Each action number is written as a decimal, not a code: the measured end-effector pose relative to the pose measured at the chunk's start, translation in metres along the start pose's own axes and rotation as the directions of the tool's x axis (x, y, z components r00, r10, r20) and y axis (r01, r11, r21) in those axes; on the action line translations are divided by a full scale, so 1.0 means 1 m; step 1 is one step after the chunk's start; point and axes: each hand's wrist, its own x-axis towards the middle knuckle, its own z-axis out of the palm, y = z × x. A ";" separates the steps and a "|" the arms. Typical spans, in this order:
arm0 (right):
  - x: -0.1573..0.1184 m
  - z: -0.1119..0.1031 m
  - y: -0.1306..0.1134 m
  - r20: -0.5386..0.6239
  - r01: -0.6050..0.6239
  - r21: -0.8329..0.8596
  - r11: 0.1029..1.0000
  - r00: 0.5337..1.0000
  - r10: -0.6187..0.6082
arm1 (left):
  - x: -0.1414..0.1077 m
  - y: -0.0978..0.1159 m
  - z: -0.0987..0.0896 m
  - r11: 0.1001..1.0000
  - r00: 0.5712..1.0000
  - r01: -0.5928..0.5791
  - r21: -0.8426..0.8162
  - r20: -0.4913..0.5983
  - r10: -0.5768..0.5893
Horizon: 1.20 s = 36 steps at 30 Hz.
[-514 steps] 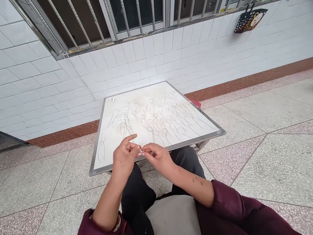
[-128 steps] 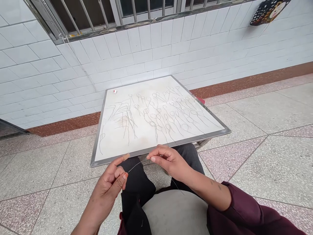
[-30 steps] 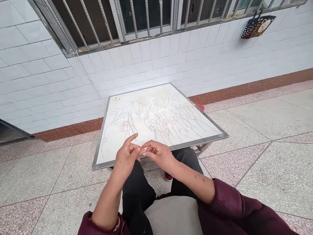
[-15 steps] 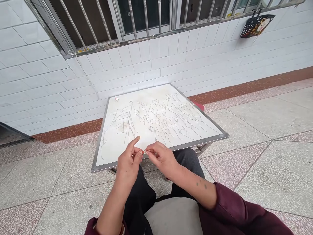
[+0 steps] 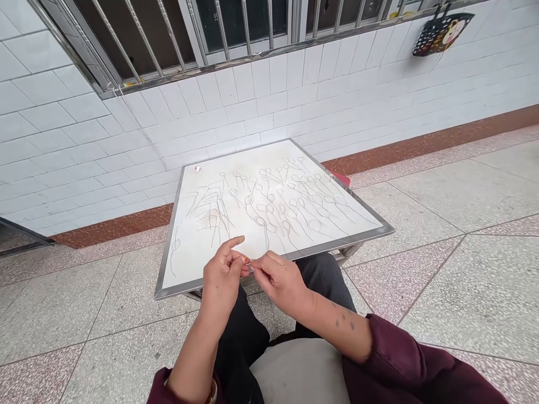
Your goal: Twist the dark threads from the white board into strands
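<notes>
My left hand pinches thumb against finger just beyond the table's near edge, its index finger stretched out above. Fingertip to fingertip with it, my right hand is also closed in a pinch. Between them a short bit of thin wire shows; most of it is hidden by the fingers. Many thin dark wires with looped ends lie spread over the middle and right of the white tabletop. Toward the left are straighter thin wires, some crossing each other.
A metal rim borders the square table. At its far left corner sits a small red-and-white object. Behind stands a white tiled wall with a barred window; a patterned bag hangs there. Something red shows past the right edge.
My right hand has turned slightly, its fingers now more folded over at the pinch. Both hands stay together at the same place. The view has shifted a little.
</notes>
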 end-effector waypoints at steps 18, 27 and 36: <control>0.001 -0.002 0.004 -0.096 -0.144 0.207 0.968 0.981 0.166 | 0.000 0.002 -0.002 0.997 0.999 0.027 -0.066 0.039 -0.024; -0.004 0.004 0.001 -0.170 0.002 0.100 0.995 0.985 0.015 | -0.006 0.004 0.005 0.989 0.996 0.053 -0.138 -0.068 -0.063; -0.006 0.004 0.001 -0.165 -0.024 0.117 0.993 0.985 0.043 | -0.007 0.001 0.013 0.971 0.990 0.074 -0.226 -0.098 -0.098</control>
